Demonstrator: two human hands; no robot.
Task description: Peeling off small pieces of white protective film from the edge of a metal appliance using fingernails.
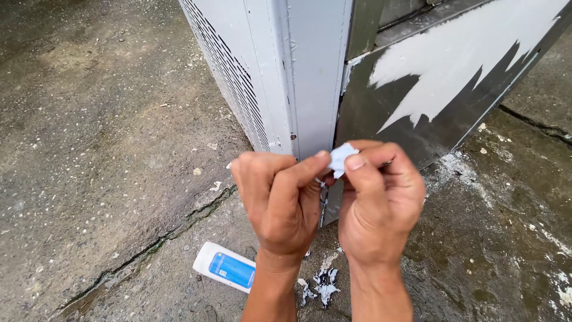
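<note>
In the head view, both hands meet at the bottom corner of a grey metal cabinet point(286, 71) that stands on a concrete floor point(101, 137). The left hand point(280, 200) is curled into a loose fist, its forefinger and thumb pinched against a small scrap of white film point(342, 158). The right hand point(381, 200) is closed too, its thumb and forefinger nipping the same scrap from the other side, so the scrap sits between the two hands, right at the cabinet's corner edge. How much of the scrap runs down behind the fingers cannot be seen.

The cabinet's left face carries louvred vent slots point(226, 65); its top is cut off by the frame. On its dark right panel point(429, 131), a ragged patch of white coating point(465, 53) remains, and the panel's far end runs out of view.

A white bottle with a blue label point(229, 268) lies on its side near the left wrist. Torn flakes point(322, 287) lie between the forearms, partly hidden. A crack point(179, 229) runs across the floor.
</note>
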